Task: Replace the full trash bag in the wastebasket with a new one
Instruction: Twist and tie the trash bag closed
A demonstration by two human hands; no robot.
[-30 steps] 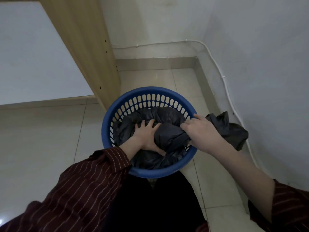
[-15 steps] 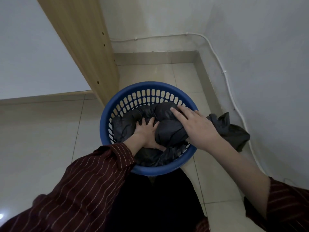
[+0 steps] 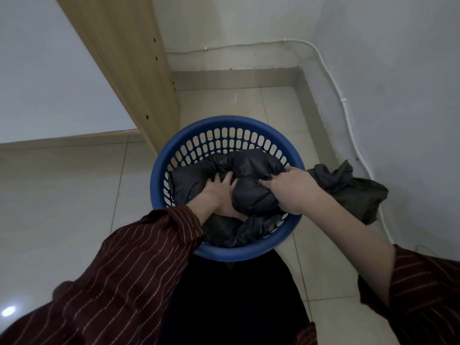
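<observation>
A round blue slotted wastebasket stands on the tiled floor in front of me. Inside it lies a puffed black trash bag. My left hand is down in the basket with fingers spread, pressing on the bag's left side. My right hand reaches over the right rim and its fingers pinch the plastic on top of the bag. A second crumpled black bag lies on the floor just right of the basket, partly hidden behind my right wrist.
A wooden cabinet panel rises just left of and behind the basket. White walls close the corner at the back and right, with a white cable running along them. Tiled floor spreads to the left.
My right hand went from gripping at the right rim to lying flat on the bag, and now pinches the plastic on top. The left hand stayed pressed in the basket.
</observation>
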